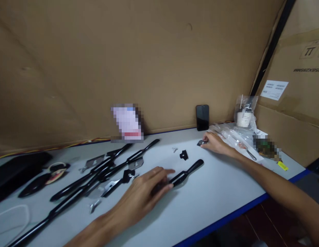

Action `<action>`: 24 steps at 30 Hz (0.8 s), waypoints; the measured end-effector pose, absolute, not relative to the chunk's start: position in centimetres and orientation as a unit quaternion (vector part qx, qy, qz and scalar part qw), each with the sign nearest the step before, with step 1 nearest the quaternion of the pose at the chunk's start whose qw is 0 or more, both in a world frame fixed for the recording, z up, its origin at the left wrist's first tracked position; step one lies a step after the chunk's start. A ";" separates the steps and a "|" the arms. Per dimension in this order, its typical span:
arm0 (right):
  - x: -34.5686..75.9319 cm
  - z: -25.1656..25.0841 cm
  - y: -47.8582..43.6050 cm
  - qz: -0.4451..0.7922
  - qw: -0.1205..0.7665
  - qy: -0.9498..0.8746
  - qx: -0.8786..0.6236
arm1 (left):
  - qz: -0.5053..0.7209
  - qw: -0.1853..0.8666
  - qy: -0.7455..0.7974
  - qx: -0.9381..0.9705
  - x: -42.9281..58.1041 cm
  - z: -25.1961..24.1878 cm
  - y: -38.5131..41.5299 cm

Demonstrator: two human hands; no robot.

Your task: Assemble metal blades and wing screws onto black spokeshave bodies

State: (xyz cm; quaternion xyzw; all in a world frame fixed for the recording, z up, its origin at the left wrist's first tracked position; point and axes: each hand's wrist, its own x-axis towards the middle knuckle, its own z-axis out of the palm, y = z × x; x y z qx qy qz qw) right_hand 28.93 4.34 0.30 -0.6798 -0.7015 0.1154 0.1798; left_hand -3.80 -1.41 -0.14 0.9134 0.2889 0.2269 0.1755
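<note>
Lightly, I pinch a small metal blade (200,143) between the thumb and fingertips of my right hand (213,142), out near the far edge of the table (226,181), in front of the upright phone (202,117). My left hand (149,190) curves over a black tool (186,174) on the tabletop, thumb on the near side and index finger on the far side; how firmly it is clamped, I cannot tell.

I judge the tool to be stiff, fairly weighty metal, its glossy coat a little slippery, best held around the slim stretch beside the slotted middle. The blade should be light, thin and rigid, safer by its flat faces than its edges.

The tool's long axis slants from under my left palm outward to the right, its flared handle end pointing away from me. The blade's exposed corner points left; my fingers hide too much to tell its long axis. Between the hands lie a black plate (183,155) and a wing screw (174,149).
</note>
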 end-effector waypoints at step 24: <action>27.6 3.2 2.6 0.591 0.424 -0.469 -0.500 | 0.184 0.221 0.373 0.882 -2.8 0.4 -2.5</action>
